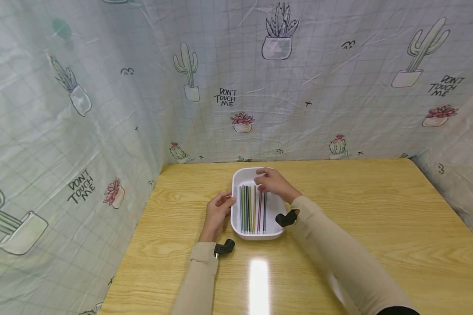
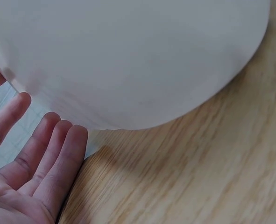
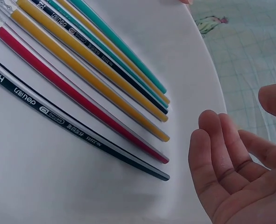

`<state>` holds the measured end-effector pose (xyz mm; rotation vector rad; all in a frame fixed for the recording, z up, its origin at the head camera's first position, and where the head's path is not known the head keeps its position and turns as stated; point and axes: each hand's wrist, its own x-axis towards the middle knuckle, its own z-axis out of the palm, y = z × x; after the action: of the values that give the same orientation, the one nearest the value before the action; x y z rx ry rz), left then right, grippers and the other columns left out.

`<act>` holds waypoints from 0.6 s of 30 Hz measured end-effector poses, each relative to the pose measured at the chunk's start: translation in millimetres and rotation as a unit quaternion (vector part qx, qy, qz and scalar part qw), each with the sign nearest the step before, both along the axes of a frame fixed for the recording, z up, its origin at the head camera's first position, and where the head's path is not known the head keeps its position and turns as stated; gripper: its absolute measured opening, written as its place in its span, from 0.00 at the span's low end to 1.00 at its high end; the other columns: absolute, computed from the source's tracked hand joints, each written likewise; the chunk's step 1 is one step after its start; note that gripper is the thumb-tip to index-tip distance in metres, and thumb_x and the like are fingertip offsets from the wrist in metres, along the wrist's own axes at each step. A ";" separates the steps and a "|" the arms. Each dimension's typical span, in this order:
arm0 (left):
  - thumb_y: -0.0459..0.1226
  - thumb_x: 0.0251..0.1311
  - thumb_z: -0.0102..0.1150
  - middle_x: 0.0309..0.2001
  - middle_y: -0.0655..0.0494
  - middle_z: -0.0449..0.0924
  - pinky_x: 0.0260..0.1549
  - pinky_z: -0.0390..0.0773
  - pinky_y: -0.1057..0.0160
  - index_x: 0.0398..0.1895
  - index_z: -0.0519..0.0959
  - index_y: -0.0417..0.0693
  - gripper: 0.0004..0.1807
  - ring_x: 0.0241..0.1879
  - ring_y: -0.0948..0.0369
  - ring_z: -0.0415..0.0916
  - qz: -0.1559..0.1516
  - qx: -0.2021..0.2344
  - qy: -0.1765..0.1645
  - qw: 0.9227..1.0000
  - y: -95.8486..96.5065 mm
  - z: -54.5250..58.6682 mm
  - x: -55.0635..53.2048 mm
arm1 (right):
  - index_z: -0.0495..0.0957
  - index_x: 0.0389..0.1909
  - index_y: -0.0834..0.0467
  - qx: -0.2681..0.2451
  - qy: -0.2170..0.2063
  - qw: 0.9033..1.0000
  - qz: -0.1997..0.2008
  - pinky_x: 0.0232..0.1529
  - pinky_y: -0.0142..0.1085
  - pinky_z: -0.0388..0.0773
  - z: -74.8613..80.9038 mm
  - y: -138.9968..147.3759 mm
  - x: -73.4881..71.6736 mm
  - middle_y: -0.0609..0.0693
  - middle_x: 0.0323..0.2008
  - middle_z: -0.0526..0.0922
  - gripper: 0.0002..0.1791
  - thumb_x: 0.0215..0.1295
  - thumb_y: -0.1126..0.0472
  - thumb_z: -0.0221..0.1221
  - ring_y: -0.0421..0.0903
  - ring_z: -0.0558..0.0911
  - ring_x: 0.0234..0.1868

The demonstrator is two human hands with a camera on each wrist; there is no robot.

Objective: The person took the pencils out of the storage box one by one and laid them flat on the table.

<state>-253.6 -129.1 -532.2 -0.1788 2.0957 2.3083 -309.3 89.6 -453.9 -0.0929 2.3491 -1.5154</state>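
Black pencil [image 3: 77, 129] cut off at right wrist view's left edge, tray [image 1: 256, 237] partly hidden behind right fingers [image 1: 262, 180]

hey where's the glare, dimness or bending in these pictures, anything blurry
Head: a bright glare patch on the table near the tray; left wrist: dim, the white tray looking grey; right wrist: pencils bowed, probably by the lens, and the cloth behind looks soft.

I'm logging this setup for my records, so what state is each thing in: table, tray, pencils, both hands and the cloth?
Table: shiny, reflecting light.
Tray: upright, open on top.
Pencils: lying side by side, roughly parallel, in the tray.
Left hand: touching the tray's left side.
Right hand: over the tray's far part, holding nothing.
Cloth: hanging, creased.
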 end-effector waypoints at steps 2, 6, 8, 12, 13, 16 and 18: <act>0.35 0.64 0.69 0.46 0.50 0.83 0.45 0.87 0.62 0.59 0.82 0.42 0.20 0.44 0.58 0.83 0.001 0.005 0.003 1.000 0.3 -0.1 0.0 | 0.65 0.73 0.60 0.001 -0.004 1.000 -0.002 0.56 0.43 0.84 -1.4 -1.5 -1.4 0.62 0.59 0.79 0.29 0.77 0.53 0.53 0.55 0.84 0.54; 0.35 0.64 0.68 0.47 0.49 0.83 0.46 0.88 0.61 0.58 0.82 0.42 0.19 0.46 0.55 0.83 0.003 0.011 0.002 1.000 1.2 0.4 1.1 | 0.65 0.72 0.62 -0.005 -0.005 1.000 -0.004 0.55 0.42 0.85 -2.4 -4.6 -2.6 0.63 0.57 0.80 0.28 0.77 0.55 0.53 0.55 0.84 0.53; 0.35 0.65 0.68 0.47 0.48 0.83 0.47 0.87 0.60 0.59 0.82 0.41 0.20 0.47 0.54 0.83 0.005 0.013 0.001 1.000 1.0 0.2 1.2 | 0.66 0.72 0.63 -0.007 -0.003 1.000 -0.006 0.54 0.42 0.85 -3.9 -7.1 -4.3 0.63 0.56 0.80 0.28 0.76 0.56 0.53 0.54 0.85 0.51; 0.37 0.65 0.68 0.49 0.47 0.83 0.48 0.87 0.59 0.59 0.82 0.42 0.20 0.50 0.52 0.83 0.003 0.009 -0.002 1.000 0.4 0.0 1.3 | 0.67 0.71 0.65 -0.015 -0.005 1.000 -0.014 0.51 0.43 0.86 -8.2 -10.9 -6.7 0.63 0.52 0.81 0.27 0.75 0.58 0.54 0.55 0.86 0.48; 0.37 0.65 0.68 0.49 0.47 0.83 0.49 0.87 0.59 0.59 0.82 0.43 0.20 0.50 0.52 0.83 0.002 0.009 -0.003 1.000 0.2 -0.1 1.2 | 0.67 0.70 0.66 -0.018 -0.006 1.000 -0.016 0.51 0.43 0.86 -9.5 -11.6 -7.2 0.63 0.51 0.82 0.27 0.75 0.59 0.55 0.55 0.86 0.47; 0.37 0.65 0.68 0.50 0.47 0.83 0.51 0.87 0.57 0.61 0.81 0.43 0.21 0.52 0.50 0.82 -0.003 0.004 -0.001 1.000 0.1 0.0 1.2 | 0.68 0.69 0.65 -0.021 -0.011 0.999 -0.022 0.49 0.43 0.87 -12.8 -13.3 -8.2 0.61 0.48 0.82 0.26 0.75 0.60 0.55 0.55 0.86 0.47; 0.38 0.66 0.68 0.51 0.47 0.83 0.52 0.86 0.56 0.62 0.80 0.42 0.22 0.53 0.49 0.82 -0.005 0.002 0.000 1.000 0.1 0.3 1.3 | 0.69 0.68 0.64 -0.019 -0.013 0.999 -0.025 0.50 0.44 0.87 -14.2 -14.4 -8.5 0.60 0.46 0.82 0.25 0.74 0.61 0.56 0.55 0.86 0.46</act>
<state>-252.3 -129.0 -531.9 -0.1677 2.0866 2.3062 -317.8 75.3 -468.1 -0.0232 2.3188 -1.5754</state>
